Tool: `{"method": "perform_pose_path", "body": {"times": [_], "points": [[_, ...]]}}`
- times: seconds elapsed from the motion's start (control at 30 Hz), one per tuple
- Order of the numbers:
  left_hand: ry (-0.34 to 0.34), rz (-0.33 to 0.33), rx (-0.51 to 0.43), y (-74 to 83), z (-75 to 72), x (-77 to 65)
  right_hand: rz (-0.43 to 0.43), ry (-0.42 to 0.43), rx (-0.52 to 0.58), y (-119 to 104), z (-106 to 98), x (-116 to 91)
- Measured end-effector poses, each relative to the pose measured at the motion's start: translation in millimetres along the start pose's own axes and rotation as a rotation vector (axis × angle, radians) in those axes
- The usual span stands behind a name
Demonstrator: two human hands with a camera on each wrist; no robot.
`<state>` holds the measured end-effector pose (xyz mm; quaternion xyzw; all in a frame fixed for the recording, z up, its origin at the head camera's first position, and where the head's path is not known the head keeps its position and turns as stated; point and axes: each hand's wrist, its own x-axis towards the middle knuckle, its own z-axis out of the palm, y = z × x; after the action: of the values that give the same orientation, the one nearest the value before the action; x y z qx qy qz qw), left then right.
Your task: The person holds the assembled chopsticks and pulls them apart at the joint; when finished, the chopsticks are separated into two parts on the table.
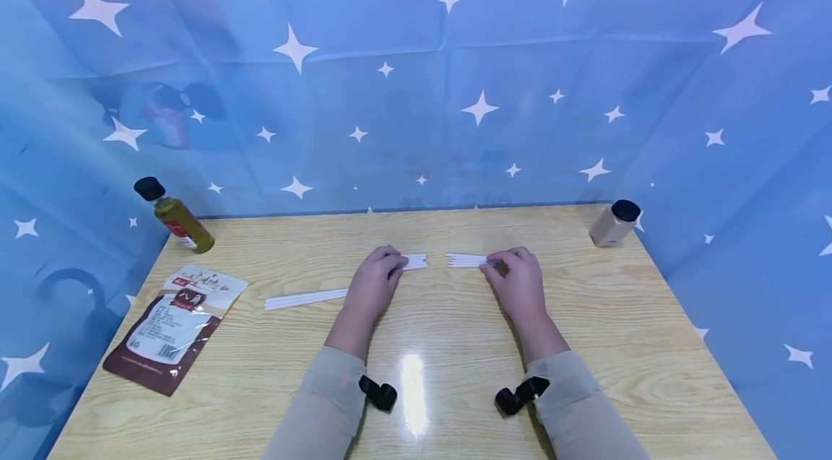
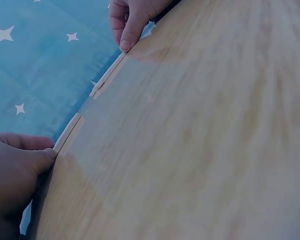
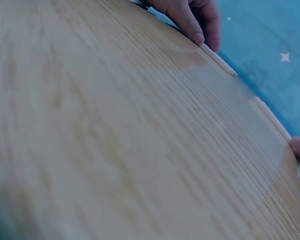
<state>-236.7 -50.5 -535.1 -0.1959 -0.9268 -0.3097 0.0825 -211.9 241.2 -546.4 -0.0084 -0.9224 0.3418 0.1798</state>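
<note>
Currently pinching, near the far table edge [image 1: 338,219], white sticks [image 1: 415,261] in the left hand [image 1: 374,284] and a second bundle [image 1: 464,260] in the right hand [image 1: 523,285], with a small gap between. Running left to right lengthwise, pointing end to end.

You are in a staged workspace: blue star-printed cloth [image 1: 390,12] hangs behind and along both sides of the wood-grain table [image 1: 455,323].
</note>
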Motion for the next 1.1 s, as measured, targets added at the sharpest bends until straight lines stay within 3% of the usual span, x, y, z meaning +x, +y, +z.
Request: {"method": "perform_pose_path", "body": {"times": [0.2,0.47,0.57,0.8,0.93,1.1], "points": [[0.047,0.07,0.039,-1.0,-2.5,-4.2,0.015,-0.004,0.0,-1,1,-1],[0.215,0.197,-0.003,-13.0,-5.7,-18.8,-0.015,0.008,-0.02,-7,3,0],[0.247,0.186,0.011,-19.5,-9.6,-26.6,-0.031,0.003,-0.034,-11,3,1],[0.218,0.099,0.008,-25.0,-22.7,-41.0,-0.102,0.009,-0.06,-13,4,-1],[0.216,0.081,0.005,-27.1,-26.7,-46.7,-0.169,0.018,-0.083,-14,6,-3],[0.229,0.081,0.033,-33.3,-30.2,-53.0,-0.19,-0.002,-0.093,-23,10,-5]]}}
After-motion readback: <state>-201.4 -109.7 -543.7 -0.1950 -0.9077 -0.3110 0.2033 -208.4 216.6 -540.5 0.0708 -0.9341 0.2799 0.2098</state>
